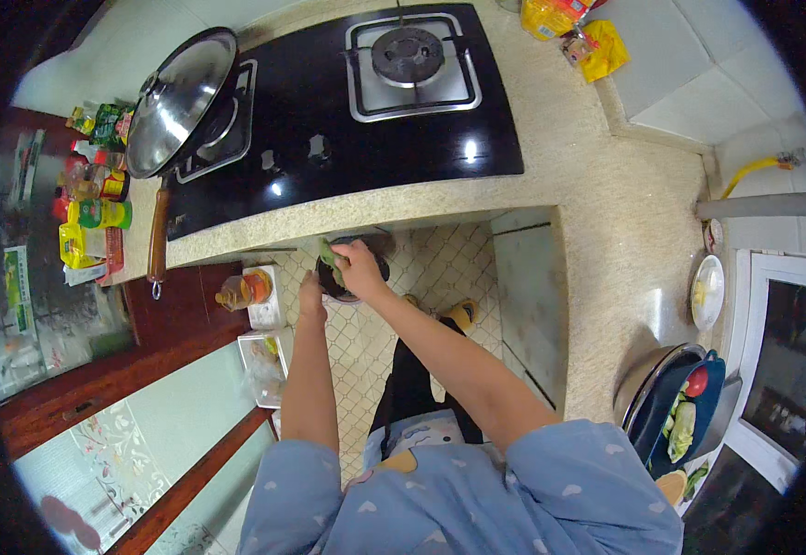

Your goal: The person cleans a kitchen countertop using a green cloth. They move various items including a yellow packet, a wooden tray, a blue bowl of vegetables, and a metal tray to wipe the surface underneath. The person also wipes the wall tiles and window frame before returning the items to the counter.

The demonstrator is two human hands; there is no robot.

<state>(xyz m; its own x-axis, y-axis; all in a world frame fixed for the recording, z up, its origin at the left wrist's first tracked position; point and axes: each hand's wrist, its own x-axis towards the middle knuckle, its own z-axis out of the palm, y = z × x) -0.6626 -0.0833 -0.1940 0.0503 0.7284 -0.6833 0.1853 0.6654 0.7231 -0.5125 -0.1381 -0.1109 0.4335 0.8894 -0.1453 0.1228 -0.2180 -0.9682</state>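
Both hands reach down below the front edge of the counter. My right hand grips a green item, perhaps a vegetable or a cloth, over a dark round container on the tiled floor. To its left, my left hand is beside the container's rim; its fingers are partly hidden, and whether it holds anything does not show. A bottle of amber liquid stands on a white box to the left of the hands.
Overhead is the counter edge with a black gas hob. A lidded wok has its wooden handle jutting past the edge. Seasoning bottles stand at left. On the right are a metal basin and a blue basket holding vegetables.
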